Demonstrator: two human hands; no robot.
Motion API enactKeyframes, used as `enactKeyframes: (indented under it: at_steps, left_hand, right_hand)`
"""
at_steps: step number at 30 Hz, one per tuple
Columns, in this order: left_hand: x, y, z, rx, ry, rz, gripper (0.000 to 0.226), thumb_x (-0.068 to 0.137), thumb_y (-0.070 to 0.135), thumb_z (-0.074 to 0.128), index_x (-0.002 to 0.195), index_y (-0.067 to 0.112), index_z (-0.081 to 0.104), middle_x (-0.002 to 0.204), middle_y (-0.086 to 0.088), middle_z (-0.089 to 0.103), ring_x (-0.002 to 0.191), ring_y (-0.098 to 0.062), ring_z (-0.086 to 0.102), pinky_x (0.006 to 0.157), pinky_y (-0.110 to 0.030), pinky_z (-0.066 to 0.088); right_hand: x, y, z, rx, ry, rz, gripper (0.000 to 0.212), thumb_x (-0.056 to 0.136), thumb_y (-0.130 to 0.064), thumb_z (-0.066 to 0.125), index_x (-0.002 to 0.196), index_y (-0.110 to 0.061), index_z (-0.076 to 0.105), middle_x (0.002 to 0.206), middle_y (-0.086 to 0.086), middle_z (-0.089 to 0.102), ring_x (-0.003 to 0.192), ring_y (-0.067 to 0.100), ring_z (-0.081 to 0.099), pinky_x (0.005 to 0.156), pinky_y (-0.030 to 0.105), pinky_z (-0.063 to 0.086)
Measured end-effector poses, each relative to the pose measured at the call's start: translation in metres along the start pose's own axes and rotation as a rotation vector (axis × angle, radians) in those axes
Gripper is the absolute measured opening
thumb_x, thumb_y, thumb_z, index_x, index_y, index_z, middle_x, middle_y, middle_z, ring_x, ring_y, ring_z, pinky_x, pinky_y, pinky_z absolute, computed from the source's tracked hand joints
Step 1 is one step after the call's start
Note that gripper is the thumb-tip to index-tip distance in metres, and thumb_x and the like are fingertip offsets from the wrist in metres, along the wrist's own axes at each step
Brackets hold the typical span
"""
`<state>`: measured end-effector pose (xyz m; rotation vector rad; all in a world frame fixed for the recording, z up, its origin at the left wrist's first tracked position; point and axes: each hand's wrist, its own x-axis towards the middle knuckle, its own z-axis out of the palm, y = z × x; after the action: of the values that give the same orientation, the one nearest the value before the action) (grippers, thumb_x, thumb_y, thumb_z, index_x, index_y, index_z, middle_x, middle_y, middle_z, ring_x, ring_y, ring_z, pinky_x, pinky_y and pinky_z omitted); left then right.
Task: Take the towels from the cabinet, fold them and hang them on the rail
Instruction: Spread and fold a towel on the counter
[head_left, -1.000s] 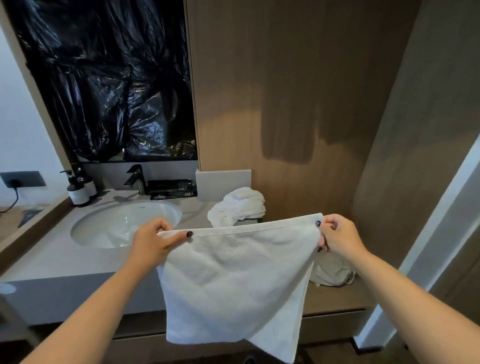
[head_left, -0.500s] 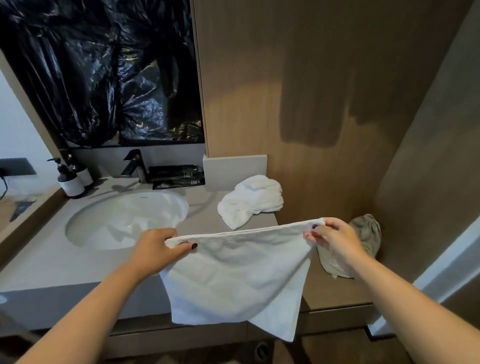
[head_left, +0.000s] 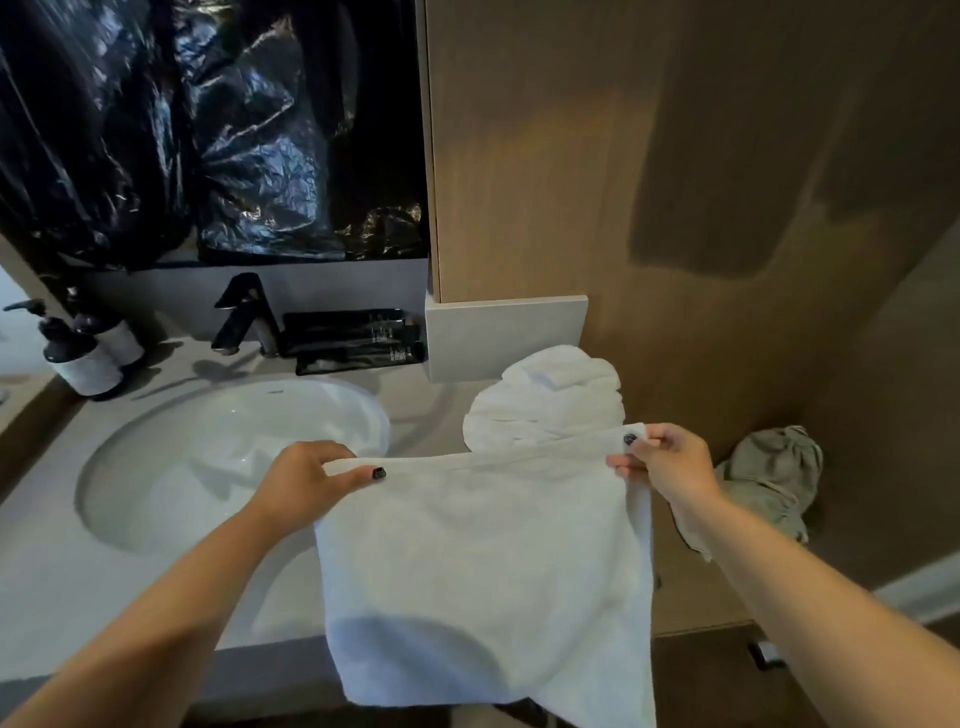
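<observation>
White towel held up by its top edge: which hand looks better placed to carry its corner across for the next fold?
Probably the right hand: it pinches the white towel at the very corner; the left hand grips further in.

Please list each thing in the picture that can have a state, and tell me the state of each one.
white towel: held up by its top edge, hanging, partly folded
left hand: pinches the towel's left top corner
right hand: pinches the towel's right top corner
second white towel: lying bunched on the counter
grey cloth: crumpled on the wooden shelf
faucet: no water running
sink: no standing water visible
</observation>
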<state>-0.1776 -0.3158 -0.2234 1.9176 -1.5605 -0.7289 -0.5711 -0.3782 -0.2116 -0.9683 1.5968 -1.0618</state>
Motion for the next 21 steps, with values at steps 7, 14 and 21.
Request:
enactKeyframes:
  at_steps: [7, 14, 21]
  left_hand:
    - [0.057, -0.023, 0.011, 0.141, 0.136, 0.004, 0.027, 0.082, 0.044, 0.076, 0.078, 0.018, 0.072, 0.083, 0.004, 0.065, 0.08, -0.017, 0.059, 0.074, -0.032, 0.046]
    - [0.091, -0.058, 0.032, 0.259, 0.02, -0.037, 0.034, 0.083, 0.064, 0.057, 0.076, 0.033, 0.068, 0.086, 0.006, 0.06, 0.088, -0.018, 0.056, 0.075, -0.033, 0.044]
    - [0.092, -0.065, 0.059, 0.388, 0.062, -0.141, 0.047, 0.087, 0.043, 0.068, 0.122, 0.013, 0.06, 0.124, -0.01, 0.054, 0.109, -0.034, 0.058, 0.091, -0.043, 0.046]
  right_hand:
    - [0.042, 0.001, 0.045, 0.044, 0.077, -0.037, 0.004, 0.093, -0.003, 0.064, 0.095, -0.006, 0.061, 0.094, 0.016, 0.071, 0.078, 0.017, 0.072, 0.072, 0.025, 0.06]
    - [0.084, 0.019, 0.073, -0.099, 0.132, -0.047, 0.012, 0.087, -0.007, 0.07, 0.083, -0.018, 0.065, 0.085, 0.008, 0.073, 0.088, 0.026, 0.072, 0.091, 0.048, 0.056]
    - [0.074, 0.035, 0.094, -0.428, 0.16, -0.365, 0.052, 0.081, 0.008, 0.062, 0.128, -0.01, 0.049, 0.133, 0.016, 0.045, 0.114, 0.024, 0.05, 0.092, 0.026, 0.044]
